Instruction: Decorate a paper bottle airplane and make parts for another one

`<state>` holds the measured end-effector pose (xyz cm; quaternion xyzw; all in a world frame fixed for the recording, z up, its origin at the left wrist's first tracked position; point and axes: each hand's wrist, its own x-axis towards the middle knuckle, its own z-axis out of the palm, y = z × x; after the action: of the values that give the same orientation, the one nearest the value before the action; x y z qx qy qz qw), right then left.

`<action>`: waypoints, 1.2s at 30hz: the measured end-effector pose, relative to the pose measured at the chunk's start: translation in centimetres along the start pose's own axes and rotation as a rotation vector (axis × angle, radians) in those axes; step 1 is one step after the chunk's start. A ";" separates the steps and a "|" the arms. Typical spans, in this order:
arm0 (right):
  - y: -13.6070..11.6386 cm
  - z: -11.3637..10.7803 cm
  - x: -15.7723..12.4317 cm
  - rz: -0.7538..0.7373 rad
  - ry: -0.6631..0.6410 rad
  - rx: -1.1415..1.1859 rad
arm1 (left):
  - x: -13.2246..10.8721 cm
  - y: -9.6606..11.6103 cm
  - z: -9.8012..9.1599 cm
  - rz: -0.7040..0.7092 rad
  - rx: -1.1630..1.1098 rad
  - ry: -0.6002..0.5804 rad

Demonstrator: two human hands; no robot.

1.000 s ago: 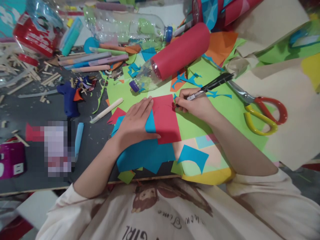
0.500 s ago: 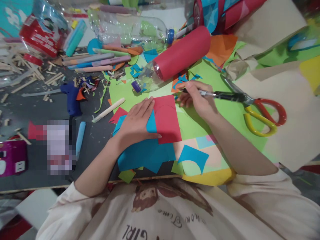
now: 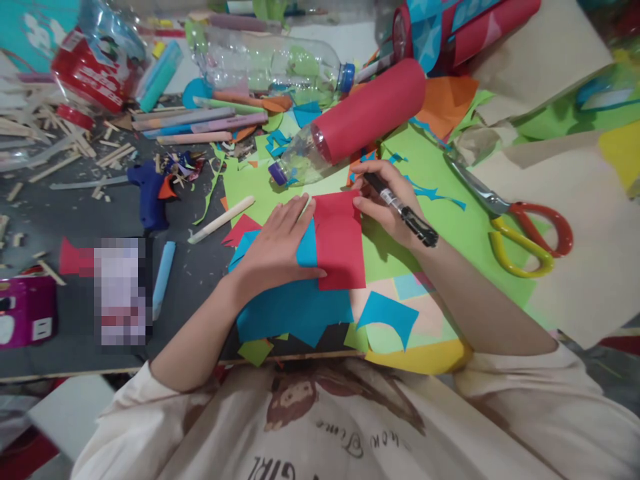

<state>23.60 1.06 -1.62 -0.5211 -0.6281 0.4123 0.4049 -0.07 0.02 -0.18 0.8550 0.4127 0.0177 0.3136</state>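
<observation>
My left hand (image 3: 275, 247) lies flat, fingers stretched out, pressing on a blue paper piece (image 3: 307, 245) and the left part of a red paper sheet (image 3: 340, 243). My right hand (image 3: 395, 200) is closed round a black pen (image 3: 411, 219), whose shaft slants down toward the wrist. The thumb of that hand is at the upper right corner of the red sheet; I cannot tell whether it pinches the paper. Under the left forearm spreads a larger blue sheet (image 3: 295, 310). A cut blue scrap (image 3: 387, 317) rests to the right of it.
Scissors (image 3: 500, 207) with red and yellow handles lie right of my right hand. Beyond the hands is a bottle (image 3: 370, 113) wrapped in red paper, with a clear bottle (image 3: 275, 63) behind. A blue glue gun (image 3: 149, 197), markers (image 3: 210, 123) and sticks (image 3: 75, 143) are on the left.
The pen has swung in my right hand, from pointing left with its tip over the paper to slanting down toward the wrist. That hand's thumb has come to the red sheet's corner.
</observation>
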 end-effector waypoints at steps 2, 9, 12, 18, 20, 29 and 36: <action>-0.2 0.0 -0.1 0.026 0.028 0.064 | -0.1 0.4 0.0 -0.012 -0.230 0.053; -2.6 0.7 -1.3 0.063 0.160 0.142 | -0.7 3.2 0.6 -0.254 -1.418 0.076; -3.2 1.0 -1.7 0.047 0.170 0.012 | -0.7 3.9 1.0 -0.358 -1.606 -0.046; -2.8 -0.4 -1.1 -0.077 0.049 -0.256 | -0.1 3.6 1.4 -0.489 -1.807 0.002; -2.3 -1.2 -1.0 -0.116 -0.008 -0.358 | 0.0 3.7 1.4 -0.495 -1.828 0.027; -1.8 -5.2 -4.4 -0.235 -0.063 -0.858 | -0.5 3.9 1.8 -0.387 -1.844 0.031; -0.6 -14.1 -10.4 0.210 0.119 -1.184 | -0.6 3.9 1.6 -0.325 -1.841 -0.019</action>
<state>37.98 -7.98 2.84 -0.7393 -0.6723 0.0003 0.0377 2.71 -3.08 0.78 0.2016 0.3483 0.2867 0.8694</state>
